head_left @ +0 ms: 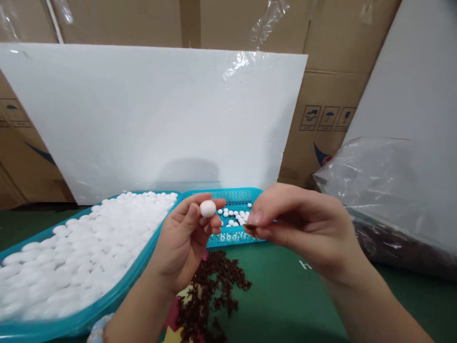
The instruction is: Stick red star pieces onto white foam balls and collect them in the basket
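Observation:
My left hand (183, 238) holds a small white ball (207, 208) between thumb and fingers, raised above the table. To its right, my right hand (303, 224) pinches a small dark brown piece (251, 227) between thumb and forefinger. The piece is apart from the ball, and its exact kind is too small to make out. Below the hands lies a loose heap of dark reddish-brown bits (214, 286). Behind them stands a blue basket (235, 238) with several white balls in it, partly hidden by both hands.
A large blue tray (143, 264) full of white balls stands at the left. Yellow and pink shapes (173, 335) lie under the brown heap on the green table (285, 295). A clear plastic bag (385, 190) with dark contents sits at the right. A white board (171, 114) leans against cardboard boxes (243, 24).

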`<act>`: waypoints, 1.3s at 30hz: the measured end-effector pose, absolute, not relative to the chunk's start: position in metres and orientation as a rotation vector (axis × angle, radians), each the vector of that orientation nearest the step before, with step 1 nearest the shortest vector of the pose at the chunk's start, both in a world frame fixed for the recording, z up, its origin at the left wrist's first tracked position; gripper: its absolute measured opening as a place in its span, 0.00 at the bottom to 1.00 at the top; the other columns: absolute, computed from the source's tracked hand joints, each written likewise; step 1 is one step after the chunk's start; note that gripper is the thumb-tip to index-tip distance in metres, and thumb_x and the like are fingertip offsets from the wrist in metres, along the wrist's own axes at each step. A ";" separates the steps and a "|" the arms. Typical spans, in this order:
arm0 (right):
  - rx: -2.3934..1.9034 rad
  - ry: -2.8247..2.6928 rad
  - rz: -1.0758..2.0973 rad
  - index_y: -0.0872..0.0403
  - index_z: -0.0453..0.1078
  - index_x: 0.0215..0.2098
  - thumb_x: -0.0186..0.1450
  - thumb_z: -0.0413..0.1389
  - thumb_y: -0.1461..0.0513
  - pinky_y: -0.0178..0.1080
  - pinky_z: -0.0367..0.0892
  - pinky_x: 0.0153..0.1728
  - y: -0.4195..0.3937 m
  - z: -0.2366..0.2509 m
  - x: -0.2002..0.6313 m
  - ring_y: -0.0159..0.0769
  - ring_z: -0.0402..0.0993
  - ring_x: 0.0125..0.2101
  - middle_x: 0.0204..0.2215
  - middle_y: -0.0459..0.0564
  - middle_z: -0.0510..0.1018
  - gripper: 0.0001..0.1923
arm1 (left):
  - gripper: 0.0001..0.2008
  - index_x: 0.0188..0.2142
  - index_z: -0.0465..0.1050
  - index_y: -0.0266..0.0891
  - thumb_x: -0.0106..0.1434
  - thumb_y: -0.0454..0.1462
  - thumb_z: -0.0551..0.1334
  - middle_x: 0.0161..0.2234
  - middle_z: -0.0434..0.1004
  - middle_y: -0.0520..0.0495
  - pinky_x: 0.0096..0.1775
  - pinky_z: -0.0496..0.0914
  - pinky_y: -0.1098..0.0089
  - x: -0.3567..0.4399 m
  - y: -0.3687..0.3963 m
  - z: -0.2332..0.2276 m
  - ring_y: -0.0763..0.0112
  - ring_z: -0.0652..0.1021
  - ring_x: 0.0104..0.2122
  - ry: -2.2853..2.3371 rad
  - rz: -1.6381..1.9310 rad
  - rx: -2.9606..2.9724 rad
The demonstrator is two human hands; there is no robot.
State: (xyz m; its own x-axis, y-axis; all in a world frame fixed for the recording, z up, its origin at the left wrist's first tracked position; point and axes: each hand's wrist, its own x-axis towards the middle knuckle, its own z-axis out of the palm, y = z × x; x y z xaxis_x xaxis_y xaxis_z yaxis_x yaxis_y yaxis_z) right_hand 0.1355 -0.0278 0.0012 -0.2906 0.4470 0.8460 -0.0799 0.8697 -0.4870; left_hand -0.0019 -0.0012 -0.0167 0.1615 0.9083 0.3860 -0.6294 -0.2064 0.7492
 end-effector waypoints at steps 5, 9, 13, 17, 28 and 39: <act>-0.197 -1.782 0.509 0.54 0.66 0.23 0.49 0.51 0.73 0.21 0.65 0.25 -0.028 0.002 0.134 0.21 0.67 0.24 0.21 0.41 0.69 0.09 | 0.06 0.19 0.70 0.38 0.37 0.35 0.64 0.17 0.73 0.55 0.17 0.66 0.86 -0.002 -0.002 -0.014 0.83 0.69 0.14 0.357 1.445 1.032; -0.260 -1.751 0.540 0.55 0.65 0.23 0.49 0.49 0.74 0.22 0.64 0.22 -0.024 0.001 0.132 0.21 0.66 0.21 0.20 0.41 0.68 0.10 | 0.06 0.19 0.70 0.38 0.36 0.34 0.64 0.23 0.74 0.54 0.18 0.66 0.88 -0.003 -0.006 -0.013 0.83 0.70 0.15 0.324 1.440 1.041; -0.310 -1.786 0.460 0.55 0.66 0.23 0.49 0.50 0.74 0.23 0.64 0.22 -0.021 -0.001 0.129 0.21 0.66 0.23 0.20 0.42 0.68 0.09 | 0.07 0.20 0.71 0.39 0.36 0.33 0.64 0.22 0.73 0.55 0.22 0.68 0.86 -0.003 -0.007 -0.013 0.81 0.72 0.19 0.269 1.459 1.066; -0.265 -1.788 0.442 0.57 0.66 0.22 0.48 0.51 0.75 0.20 0.64 0.24 -0.019 -0.002 0.125 0.19 0.65 0.23 0.20 0.41 0.68 0.09 | 0.08 0.19 0.70 0.40 0.35 0.33 0.65 0.19 0.70 0.58 0.21 0.67 0.86 -0.002 -0.005 -0.015 0.82 0.71 0.18 0.278 1.485 1.093; -0.213 -1.703 0.643 0.57 0.65 0.21 0.47 0.51 0.75 0.22 0.64 0.24 -0.016 -0.003 0.122 0.19 0.65 0.22 0.20 0.41 0.67 0.09 | 0.07 0.19 0.69 0.37 0.38 0.38 0.63 0.17 0.70 0.56 0.22 0.64 0.85 0.000 -0.006 -0.014 0.85 0.67 0.17 0.327 1.387 1.199; -0.128 -1.628 0.801 0.56 0.64 0.20 0.46 0.50 0.76 0.18 0.63 0.24 -0.017 -0.004 0.121 0.16 0.64 0.19 0.20 0.39 0.66 0.10 | 0.07 0.18 0.70 0.39 0.35 0.37 0.64 0.16 0.72 0.58 0.20 0.66 0.87 0.005 -0.008 -0.014 0.84 0.70 0.17 0.333 1.391 1.216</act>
State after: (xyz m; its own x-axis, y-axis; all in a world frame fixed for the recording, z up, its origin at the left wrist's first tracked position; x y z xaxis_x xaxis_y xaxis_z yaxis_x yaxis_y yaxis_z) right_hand 0.1208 -0.0165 -0.0039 -0.2397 0.5057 0.8288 -0.3482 0.7521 -0.5596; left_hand 0.0054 -0.0079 -0.0144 0.2441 0.8561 0.4556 -0.5568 -0.2609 0.7886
